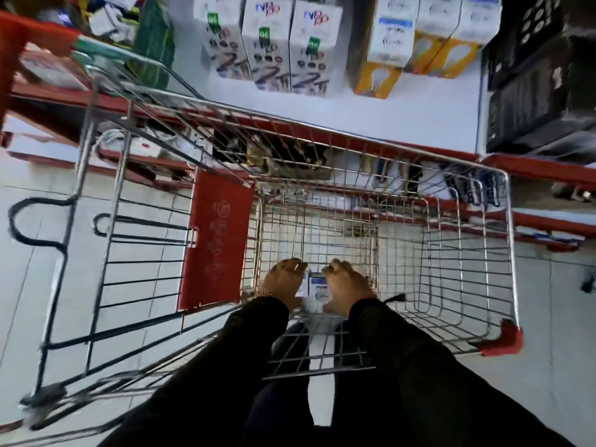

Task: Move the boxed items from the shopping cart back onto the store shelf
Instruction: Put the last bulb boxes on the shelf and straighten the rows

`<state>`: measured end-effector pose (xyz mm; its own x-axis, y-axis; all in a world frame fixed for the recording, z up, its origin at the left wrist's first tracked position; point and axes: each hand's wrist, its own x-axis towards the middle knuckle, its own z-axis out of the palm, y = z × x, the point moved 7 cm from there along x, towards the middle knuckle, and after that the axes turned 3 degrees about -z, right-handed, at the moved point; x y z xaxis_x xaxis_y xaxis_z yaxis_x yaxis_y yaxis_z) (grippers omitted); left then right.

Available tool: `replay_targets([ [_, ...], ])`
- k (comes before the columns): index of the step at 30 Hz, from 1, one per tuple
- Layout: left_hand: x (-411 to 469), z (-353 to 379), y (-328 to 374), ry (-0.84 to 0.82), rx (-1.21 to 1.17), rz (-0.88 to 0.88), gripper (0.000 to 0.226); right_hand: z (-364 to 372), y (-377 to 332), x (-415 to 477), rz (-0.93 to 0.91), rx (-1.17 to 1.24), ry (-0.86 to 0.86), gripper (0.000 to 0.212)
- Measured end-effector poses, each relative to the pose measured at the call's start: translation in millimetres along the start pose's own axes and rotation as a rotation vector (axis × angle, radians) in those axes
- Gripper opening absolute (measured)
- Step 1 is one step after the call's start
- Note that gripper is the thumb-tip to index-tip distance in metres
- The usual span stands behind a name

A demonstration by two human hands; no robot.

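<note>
Both my hands reach down into the wire shopping cart (467, 175). Small white boxes with blue print (317, 290) stand at the near end of the cart's floor, squeezed between my left hand (283, 282) and my right hand (346, 288). The fingers of both hands curl over the boxes' far side, and the hands hide most of them. Black sleeves cover both arms. The white store shelf (403, 114) with a red front edge lies just beyond the cart.
On the shelf stand white boxes with purple print (274, 46) and yellow-and-white bulb boxes (387, 50). Dark crates (541, 75) fill the right end. The cart's red child-seat flap (216, 240) is at left. Tiled floor lies below.
</note>
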<state>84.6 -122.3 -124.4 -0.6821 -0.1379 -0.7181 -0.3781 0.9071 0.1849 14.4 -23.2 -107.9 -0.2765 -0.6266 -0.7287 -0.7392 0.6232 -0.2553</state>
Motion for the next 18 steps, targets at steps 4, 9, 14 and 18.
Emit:
replay_targets([
  [4,10.9,15.9,3.3,0.005,-0.074,-0.065,0.071,11.8,2.1,13.0,-0.031,-0.026,0.009,0.051],
  [9,8.5,4.7,6.3,0.045,-0.113,-0.072,0.065,3.5,6.6,10.7,-0.098,0.034,0.082,0.066],
  [14,-10.1,-42.7,14.2,0.142,-0.133,-0.07,0.064,-35.5,16.8,-21.0,-0.086,0.089,0.194,0.063],
  [18,-35.0,-97.3,32.4,0.265,-0.153,-0.04,0.059,-77.4,26.4,-55.9,-0.07,0.133,0.276,0.071],
])
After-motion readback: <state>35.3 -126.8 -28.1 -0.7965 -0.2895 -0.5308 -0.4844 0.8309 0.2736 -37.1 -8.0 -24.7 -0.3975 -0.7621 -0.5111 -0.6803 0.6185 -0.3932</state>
